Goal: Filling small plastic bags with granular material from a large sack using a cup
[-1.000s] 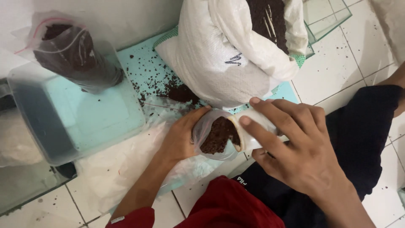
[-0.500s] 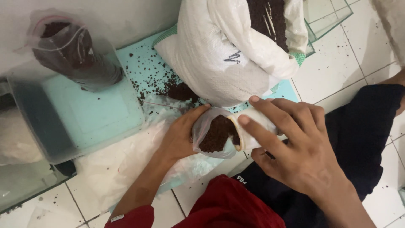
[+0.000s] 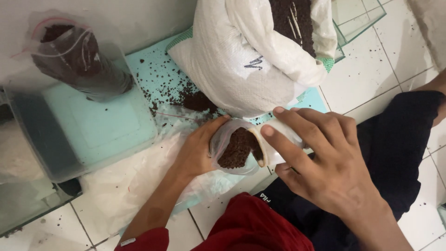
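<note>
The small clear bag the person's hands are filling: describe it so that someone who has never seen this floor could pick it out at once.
Start at the big white woven sack of dark granules. Just below it, the left hand cups a small clear plastic bag while the right hand tips a white cup into it. Unlike the filled, red-zipped bag on the clear tub, it is open and hand-held.

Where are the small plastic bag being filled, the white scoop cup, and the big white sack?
small plastic bag (image 3: 232,151), head view, on the dark granules showing through its open mouth.
white scoop cup (image 3: 274,148), head view, on its side wall near the rim.
big white sack (image 3: 241,60), head view, on its woven front face.
</note>
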